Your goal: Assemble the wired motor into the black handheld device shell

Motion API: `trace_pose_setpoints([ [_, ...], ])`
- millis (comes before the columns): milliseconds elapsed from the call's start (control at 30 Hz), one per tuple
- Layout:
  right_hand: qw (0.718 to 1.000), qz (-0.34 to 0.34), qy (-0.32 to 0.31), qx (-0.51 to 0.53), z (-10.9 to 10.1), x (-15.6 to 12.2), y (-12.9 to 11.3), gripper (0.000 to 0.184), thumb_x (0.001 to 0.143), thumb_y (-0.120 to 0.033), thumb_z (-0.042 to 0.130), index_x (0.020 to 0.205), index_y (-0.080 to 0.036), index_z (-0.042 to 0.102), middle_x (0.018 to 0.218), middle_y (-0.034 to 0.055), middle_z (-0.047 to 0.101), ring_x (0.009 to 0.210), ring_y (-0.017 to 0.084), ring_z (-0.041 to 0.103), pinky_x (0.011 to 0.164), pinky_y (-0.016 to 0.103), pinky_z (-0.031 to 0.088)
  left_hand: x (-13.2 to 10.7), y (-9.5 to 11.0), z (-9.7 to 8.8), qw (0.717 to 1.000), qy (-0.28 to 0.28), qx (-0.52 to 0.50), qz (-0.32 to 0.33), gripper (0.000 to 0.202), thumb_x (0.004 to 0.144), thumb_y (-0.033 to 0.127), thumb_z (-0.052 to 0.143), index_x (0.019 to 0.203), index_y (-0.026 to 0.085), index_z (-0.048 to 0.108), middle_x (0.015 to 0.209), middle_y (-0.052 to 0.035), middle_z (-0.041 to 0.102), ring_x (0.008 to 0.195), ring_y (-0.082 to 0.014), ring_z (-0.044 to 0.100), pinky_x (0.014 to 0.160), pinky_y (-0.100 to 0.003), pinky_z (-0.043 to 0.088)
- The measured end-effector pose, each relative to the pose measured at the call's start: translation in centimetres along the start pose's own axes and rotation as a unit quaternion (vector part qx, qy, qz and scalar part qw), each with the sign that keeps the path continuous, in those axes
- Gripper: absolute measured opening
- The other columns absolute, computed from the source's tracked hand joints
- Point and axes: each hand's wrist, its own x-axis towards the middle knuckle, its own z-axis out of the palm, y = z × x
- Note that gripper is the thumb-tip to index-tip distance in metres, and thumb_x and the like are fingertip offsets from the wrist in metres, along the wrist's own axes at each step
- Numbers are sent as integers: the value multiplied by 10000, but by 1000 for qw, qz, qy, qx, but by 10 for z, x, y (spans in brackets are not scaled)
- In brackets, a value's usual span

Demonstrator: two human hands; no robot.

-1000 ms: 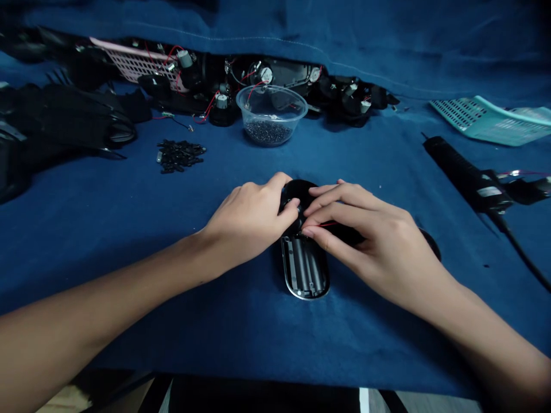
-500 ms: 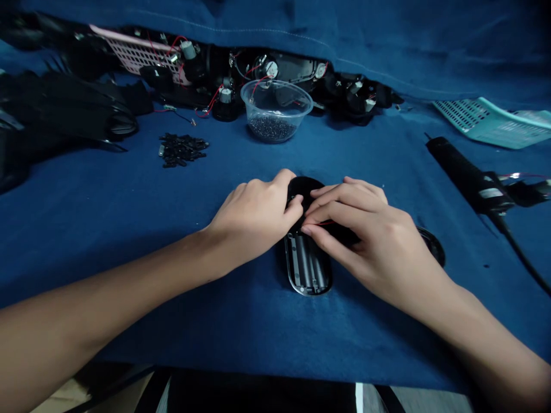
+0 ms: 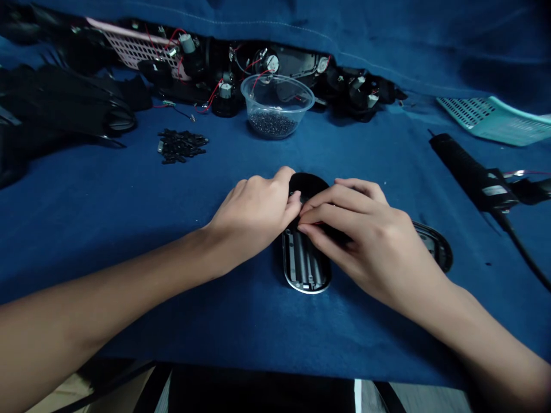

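A black oval shell (image 3: 305, 265) with a ribbed battery bay and silver rim lies open on the blue cloth. My left hand (image 3: 253, 215) is curled over its upper left part, thumb pressed on the black top. My right hand (image 3: 365, 241) lies across it from the right, fingers pressed together over a small black part near the shell's middle; what they pinch is hidden. The fingertips of both hands meet above the battery bay. A second black oval cover (image 3: 434, 244) peeks out behind my right wrist.
A clear plastic bowl (image 3: 278, 103) of tiny dark screws stands at the back centre. A heap of small black parts (image 3: 181, 145) lies left of it. Motors with red wires (image 3: 224, 92), black shells (image 3: 64, 115), a pink basket (image 3: 138, 51), a teal basket (image 3: 495, 117) and a black corded tool (image 3: 473, 172) surround.
My right hand has crept slightly left over the shell, covering the red wire seen earlier. The left hand stays in place. The camera tilted a little.
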Motion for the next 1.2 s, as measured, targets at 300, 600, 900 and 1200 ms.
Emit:
trace_pose_setpoints([
  [300,1000,11,8,28,0,-2,1,110,941,-166,579,941,-192,686,1014,30,731,948,189,682,1071,462,389,3,2,-3,999,-26,-25,-30,334,939,354,455,1190,199,612,667,-29,664,597,-186,635,607,-288,451],
  [600,997,32,-32,62,-12,-3,8,139,944,-179,556,971,-156,691,1013,85,668,896,210,634,778,377,498,2,3,-5,997,-24,-58,-40,314,932,344,479,1163,187,622,579,6,632,536,-164,623,569,-268,418],
  [900,1000,-21,-15,7,-8,-1,7,129,953,-174,545,923,-147,668,933,73,639,839,190,604,782,362,459,2,5,-7,992,-55,-100,-60,311,941,366,458,1145,188,612,486,28,591,511,-175,606,586,-281,421],
  [1200,992,-79,-18,-97,-7,6,-3,163,972,-142,507,867,-162,630,859,15,660,792,157,621,968,417,421,-5,8,-3,999,-26,10,-43,282,964,327,391,1101,166,579,698,-48,665,625,-210,634,578,-295,369],
])
